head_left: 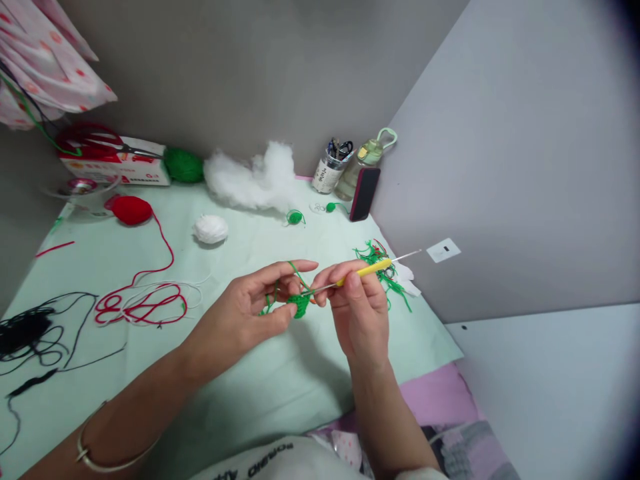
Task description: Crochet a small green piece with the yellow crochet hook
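Note:
Between thumb and fingers, my left hand (257,300) pinches a small green crochet piece (300,305). Green yarn runs up from it over my raised left index finger. My right hand (357,303) grips a crochet hook (367,271) with a yellow handle and a metal tip at each end. One metal end reaches left to the top edge of the green piece. Both hands are close together above the pale green cloth (260,387). Some of the yarn behind my left fingers is hidden.
Red yarn (131,210), white yarn (211,229), black yarn (27,330) and white stuffing (250,177) lie around. Green scraps (375,257) are right of my hands. A phone (365,193), bottle (367,157) and pen cup (327,172) stand by the wall. Scissors (125,148) rest on a box (145,175).

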The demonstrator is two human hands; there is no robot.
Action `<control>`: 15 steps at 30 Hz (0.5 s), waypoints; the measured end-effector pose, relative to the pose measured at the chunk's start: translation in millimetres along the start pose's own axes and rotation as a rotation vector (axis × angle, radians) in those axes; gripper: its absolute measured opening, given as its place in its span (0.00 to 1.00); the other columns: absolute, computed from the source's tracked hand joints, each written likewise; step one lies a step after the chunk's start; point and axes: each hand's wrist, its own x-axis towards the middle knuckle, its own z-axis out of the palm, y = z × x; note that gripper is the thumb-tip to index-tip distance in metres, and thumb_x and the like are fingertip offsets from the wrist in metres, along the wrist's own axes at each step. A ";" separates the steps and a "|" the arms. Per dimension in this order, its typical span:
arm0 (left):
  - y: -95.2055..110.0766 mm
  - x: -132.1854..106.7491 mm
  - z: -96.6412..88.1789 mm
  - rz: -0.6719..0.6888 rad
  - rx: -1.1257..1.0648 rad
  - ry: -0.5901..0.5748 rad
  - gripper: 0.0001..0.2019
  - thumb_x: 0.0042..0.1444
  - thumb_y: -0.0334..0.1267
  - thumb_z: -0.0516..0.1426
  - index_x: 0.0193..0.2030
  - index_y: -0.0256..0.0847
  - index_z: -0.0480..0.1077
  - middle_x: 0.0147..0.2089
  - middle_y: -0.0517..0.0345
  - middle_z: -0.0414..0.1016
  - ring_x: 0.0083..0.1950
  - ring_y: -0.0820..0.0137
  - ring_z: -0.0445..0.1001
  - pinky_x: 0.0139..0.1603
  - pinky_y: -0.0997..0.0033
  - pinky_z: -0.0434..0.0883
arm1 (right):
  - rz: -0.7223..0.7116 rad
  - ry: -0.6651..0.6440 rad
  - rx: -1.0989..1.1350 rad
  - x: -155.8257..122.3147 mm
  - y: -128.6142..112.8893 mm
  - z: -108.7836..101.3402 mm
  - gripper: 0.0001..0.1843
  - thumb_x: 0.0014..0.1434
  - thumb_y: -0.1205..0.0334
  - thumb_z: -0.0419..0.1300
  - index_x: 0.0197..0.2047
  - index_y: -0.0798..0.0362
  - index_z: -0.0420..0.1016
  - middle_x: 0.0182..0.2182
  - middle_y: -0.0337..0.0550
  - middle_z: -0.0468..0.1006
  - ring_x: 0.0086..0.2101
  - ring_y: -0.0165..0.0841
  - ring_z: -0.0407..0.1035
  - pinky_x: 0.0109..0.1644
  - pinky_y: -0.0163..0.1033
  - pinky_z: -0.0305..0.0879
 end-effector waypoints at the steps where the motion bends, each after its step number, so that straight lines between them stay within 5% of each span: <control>1: -0.1 0.1 -0.8 0.004 0.008 -0.004 0.22 0.59 0.29 0.64 0.58 0.52 0.82 0.40 0.62 0.73 0.42 0.71 0.73 0.52 0.68 0.73 | -0.012 -0.009 -0.026 0.1 -0.4 -1.1 0.12 0.73 0.53 0.62 0.39 0.49 0.80 0.33 0.40 0.85 0.30 0.30 0.76 0.35 0.37 0.72; 8: 0.6 1.2 -1.3 0.026 0.011 0.016 0.17 0.61 0.37 0.66 0.56 0.51 0.84 0.41 0.58 0.79 0.44 0.66 0.76 0.52 0.64 0.73 | -0.178 -0.060 -0.229 -3.7 -0.4 -5.3 0.10 0.74 0.56 0.59 0.43 0.49 0.80 0.36 0.43 0.85 0.32 0.33 0.79 0.37 0.41 0.77; 15: -2.0 2.2 -1.1 0.028 0.027 0.053 0.19 0.60 0.32 0.65 0.56 0.54 0.84 0.40 0.60 0.79 0.45 0.66 0.76 0.54 0.62 0.72 | -0.317 -0.056 -0.375 -8.4 -1.5 -1.2 0.11 0.75 0.62 0.56 0.47 0.47 0.81 0.39 0.43 0.86 0.35 0.32 0.80 0.38 0.41 0.79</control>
